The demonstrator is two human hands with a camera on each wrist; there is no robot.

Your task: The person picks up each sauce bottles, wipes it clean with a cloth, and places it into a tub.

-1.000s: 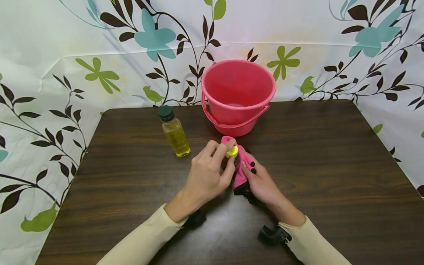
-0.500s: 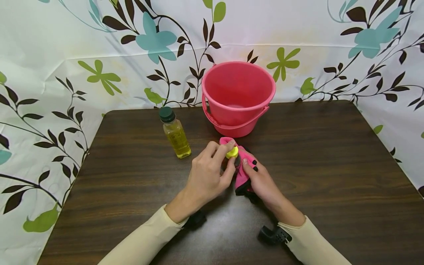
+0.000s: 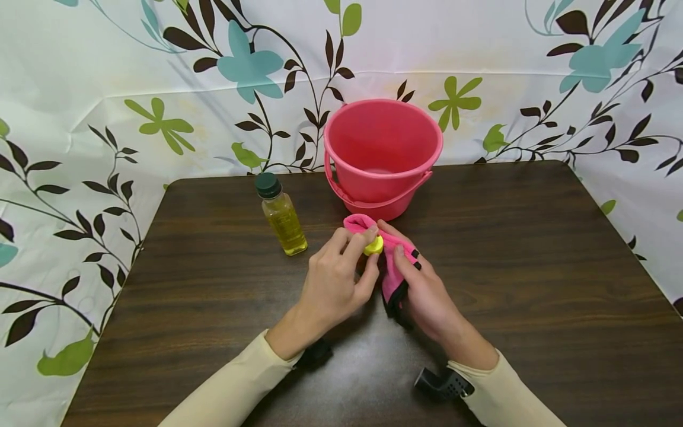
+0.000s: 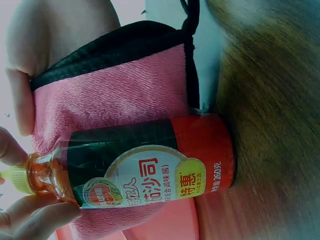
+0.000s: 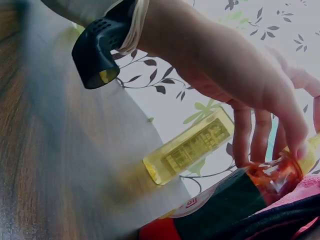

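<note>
A ketchup bottle (image 4: 145, 167) with a yellow cap (image 3: 374, 244) stands upright on the table, its red and dark green label showing in the left wrist view. My left hand (image 3: 333, 279) pinches it at the cap and neck between thumb and fingers. Behind the bottle in that view is a pink cloth (image 3: 393, 270) with black edging, close against the bottle's side. My right hand (image 3: 429, 296) grips this cloth, thumb on the near face and fingers mostly hidden behind it. The head view hides most of the bottle behind the left hand and the cloth.
A pink bucket (image 3: 373, 187) stands at the back of the dark wooden table (image 3: 533, 267), its handle hanging down in front. To the left of it is a bottle of yellow oil (image 3: 288, 222) with a green cap. A patterned curtain (image 3: 512, 35) hangs behind the table.
My right hand has shifted slightly to the right and turned, spreading the cloth wider, with its far end reaching farther left. My left hand keeps its hold on the ketchup bottle's top.
</note>
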